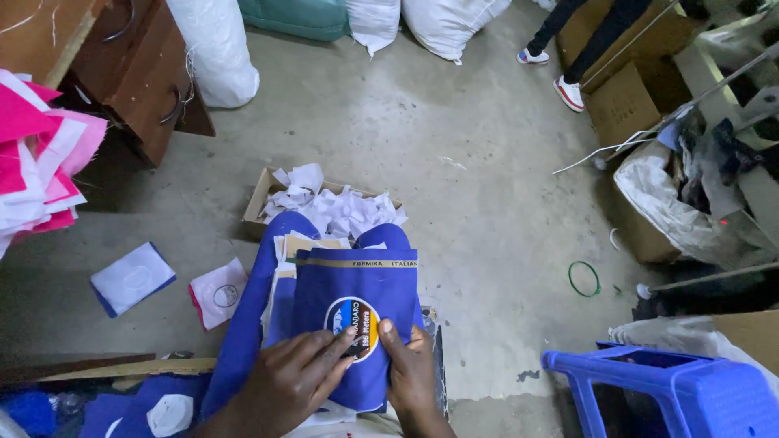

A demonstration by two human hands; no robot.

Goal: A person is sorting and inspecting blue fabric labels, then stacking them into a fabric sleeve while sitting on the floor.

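Observation:
A folded blue fabric piece (pixel 357 284) with a round multicoloured badge and a tan strip along its top lies on a stack of similar blue and cream pieces on my lap. My left hand (pixel 294 381) rests flat on its lower left part, fingers spread toward the badge. Gripping the piece's lower right edge is my right hand (pixel 412 367), with its thumb lying on the fabric beside the badge. More blue fabric (pixel 247 324) drapes down to the left of the stack.
A cardboard box of white scraps (pixel 329 207) sits on the concrete floor ahead. Two fabric pieces (pixel 134 277) (pixel 217 292) lie at left, pink and white cloth (pixel 40 162) by a wooden cabinet (pixel 134 73). A blue plastic stool (pixel 673 393) stands at right, with boxes (pixel 641 219), white sacks (pixel 219 49) and another person's legs (pixel 568 49) beyond.

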